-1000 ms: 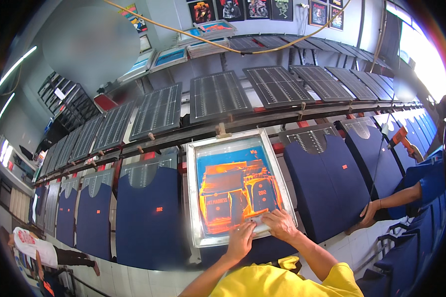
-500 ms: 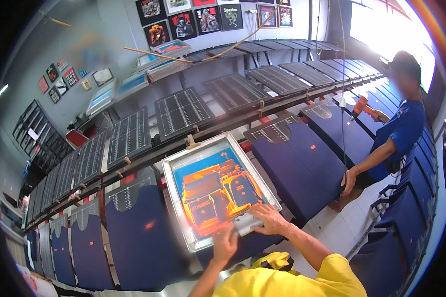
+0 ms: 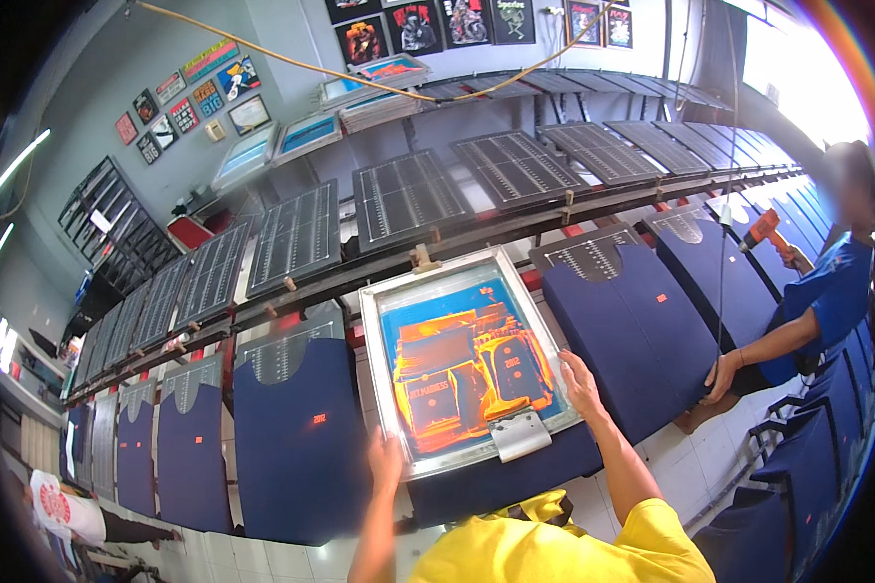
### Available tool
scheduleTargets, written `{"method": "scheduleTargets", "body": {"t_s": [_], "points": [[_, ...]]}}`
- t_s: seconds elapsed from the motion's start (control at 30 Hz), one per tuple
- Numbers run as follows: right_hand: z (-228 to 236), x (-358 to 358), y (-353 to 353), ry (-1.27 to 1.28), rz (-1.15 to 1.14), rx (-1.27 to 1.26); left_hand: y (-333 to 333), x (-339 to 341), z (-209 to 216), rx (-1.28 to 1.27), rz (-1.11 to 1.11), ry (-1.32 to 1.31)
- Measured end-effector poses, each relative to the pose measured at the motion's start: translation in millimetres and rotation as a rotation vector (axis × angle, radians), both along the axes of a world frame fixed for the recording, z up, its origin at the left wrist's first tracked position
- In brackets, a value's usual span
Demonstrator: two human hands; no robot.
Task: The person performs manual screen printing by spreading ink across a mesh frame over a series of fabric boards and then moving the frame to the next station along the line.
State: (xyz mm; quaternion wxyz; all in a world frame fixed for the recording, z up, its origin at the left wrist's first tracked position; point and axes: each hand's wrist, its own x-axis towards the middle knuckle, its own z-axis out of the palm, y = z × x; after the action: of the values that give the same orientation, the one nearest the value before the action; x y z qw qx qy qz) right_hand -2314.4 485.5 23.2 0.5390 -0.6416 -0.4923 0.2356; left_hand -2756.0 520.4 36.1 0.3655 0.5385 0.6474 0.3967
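Observation:
A silver-framed printing screen (image 3: pixel 544 321) lies over a dark blue shirt (image 3: pixel 506 481) on a board in front of me. Its blue mesh carries wet orange ink. At its near end rests a squeegee (image 3: pixel 520 434) with a wide metal handle, touched by neither hand. My left hand (image 3: pixel 386 462) is closed on the screen's left side near the lower corner, slightly blurred. On the opposite side, my right hand (image 3: pixel 581 386) grips the right edge, fingers along the frame.
Blue shirts on boards stand to the left (image 3: pixel 297 437) and right (image 3: pixel 642 330). Beyond the rail (image 3: pixel 496 231) runs a row of bare black boards (image 3: pixel 408 199). At right, a person in blue (image 3: pixel 831 291) holds an orange heat gun (image 3: pixel 763 231). A yellow hose (image 3: pixel 292 56) hangs overhead.
My hands have left the screen's near end and spread to its two sides. The squeegee now shows there, let go. The whole view has shifted, and scene things appear farther right.

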Motion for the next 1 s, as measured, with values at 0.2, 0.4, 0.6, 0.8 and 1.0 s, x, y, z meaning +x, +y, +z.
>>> {"method": "scheduleTargets", "body": {"t_s": [0.2,0.4,0.6,0.8,1.0], "points": [[0.1,0.9,4.4,0.269,0.084,0.020,4.5,7.6,21.5,-0.096,0.057,-0.087],[-3.2,7.1,9.1,0.471,0.109,-0.010,-2.8,26.2,37.4,0.055,0.121,-0.234],[0.5,24.4,2.4,0.923,0.260,0.032,-2.3,18.1,61.1,0.063,0.060,-0.284],[35.9,-5.3,-15.1,0.938,0.308,0.062,-21.8,-10.8,82.0,0.110,0.053,-0.199],[51.9,-109.9,-21.2,0.848,0.372,0.045,-38.4,-107.3,104.2,0.129,0.086,-0.240]]}}
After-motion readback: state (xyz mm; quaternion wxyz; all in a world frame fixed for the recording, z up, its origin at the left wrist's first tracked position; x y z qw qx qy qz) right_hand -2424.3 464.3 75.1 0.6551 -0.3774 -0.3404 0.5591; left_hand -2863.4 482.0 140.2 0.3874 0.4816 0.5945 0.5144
